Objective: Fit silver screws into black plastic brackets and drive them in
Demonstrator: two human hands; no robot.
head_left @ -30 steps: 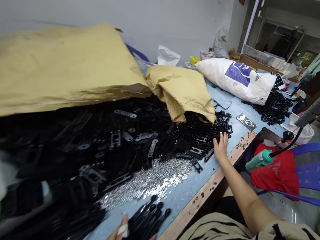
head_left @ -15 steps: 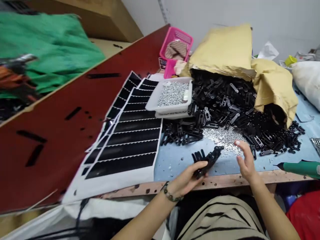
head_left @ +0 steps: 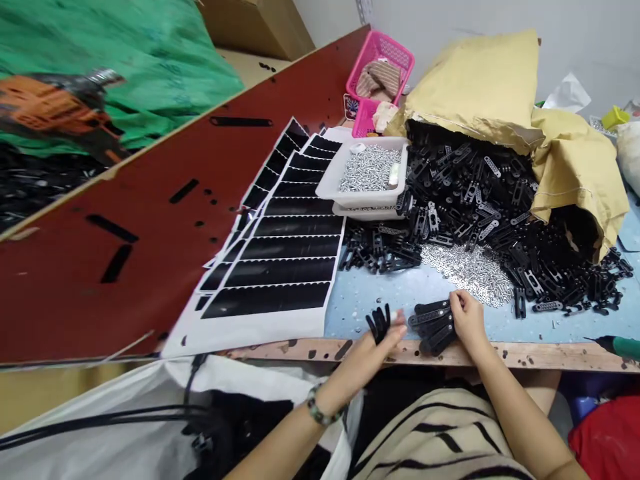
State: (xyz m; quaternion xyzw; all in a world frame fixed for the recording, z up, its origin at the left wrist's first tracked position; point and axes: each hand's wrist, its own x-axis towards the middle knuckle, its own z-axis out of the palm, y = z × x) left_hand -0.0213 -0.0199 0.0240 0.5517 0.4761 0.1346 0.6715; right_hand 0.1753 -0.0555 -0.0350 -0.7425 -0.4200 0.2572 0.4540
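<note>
My right hand [head_left: 467,321] is closed round the end of a bundle of black perforated plastic link pieces [head_left: 433,325]. The pieces fan out leftward over the table's front edge. Just left of them, my left hand [head_left: 373,350] is held open and apart from the bundle, its thumb blurred. Dark finger-like shapes, apparently black finger covers [head_left: 379,323], stand out at its fingertips. Behind the hands lies a heap of similar black link pieces [head_left: 465,193]. A spread of small silvery metal parts [head_left: 470,270] lies in front of that heap.
A white tub [head_left: 333,190] of metal pins stands behind sheets of black strips [head_left: 280,272]. Paper sacks [head_left: 473,87] spill black parts at the back. A green-handled screwdriver [head_left: 623,347] is at right. An orange power drill [head_left: 55,110] lies beyond the red board [head_left: 165,267].
The black bundle has passed from my left hand to my right, which has closed on it. My left hand has opened and moved left. The camera view has shifted.
</note>
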